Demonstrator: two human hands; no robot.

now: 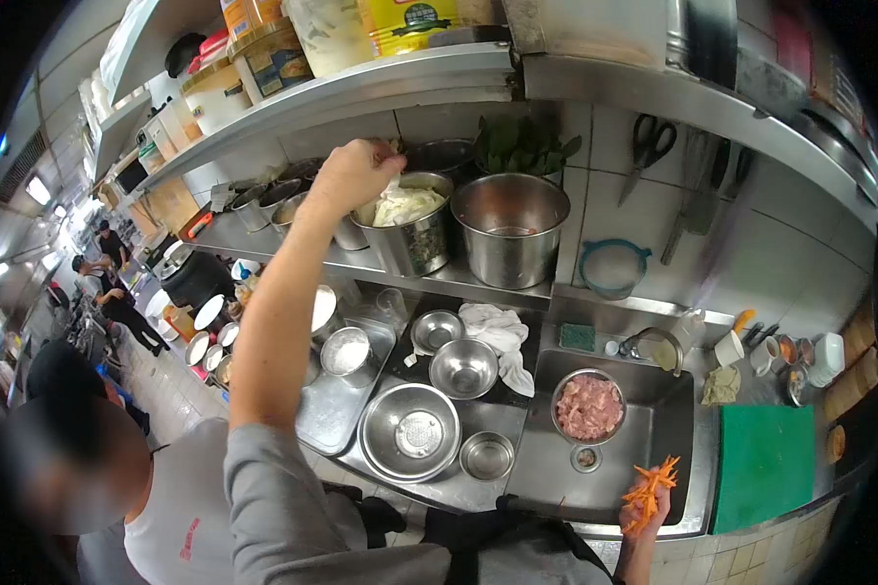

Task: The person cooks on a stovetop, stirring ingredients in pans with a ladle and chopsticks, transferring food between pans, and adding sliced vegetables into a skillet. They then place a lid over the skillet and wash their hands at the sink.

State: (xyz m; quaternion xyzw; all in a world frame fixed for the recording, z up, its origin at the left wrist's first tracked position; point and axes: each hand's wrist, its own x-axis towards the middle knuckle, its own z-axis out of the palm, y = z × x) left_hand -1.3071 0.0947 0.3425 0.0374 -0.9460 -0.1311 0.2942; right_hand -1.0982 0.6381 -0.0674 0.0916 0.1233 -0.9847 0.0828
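My left hand is raised to the shelf, its fingers closed over a steel pot. That pot holds pale, white sliced food, and some white strips hang from my fingertips at its rim. Low on the right, by the sink's front edge, my right hand is closed around a bunch of orange carrot strips, which stick out above the fingers. A second steel pot stands beside the first, with a few orange bits at its bottom. In the sink sits a bowl of raw pink meat.
A green cutting board lies right of the sink. Steel bowls and a white cloth cover the counter to its left. Scissors and knives hang on the wall. A co-worker stands close on my left; other people are farther back.
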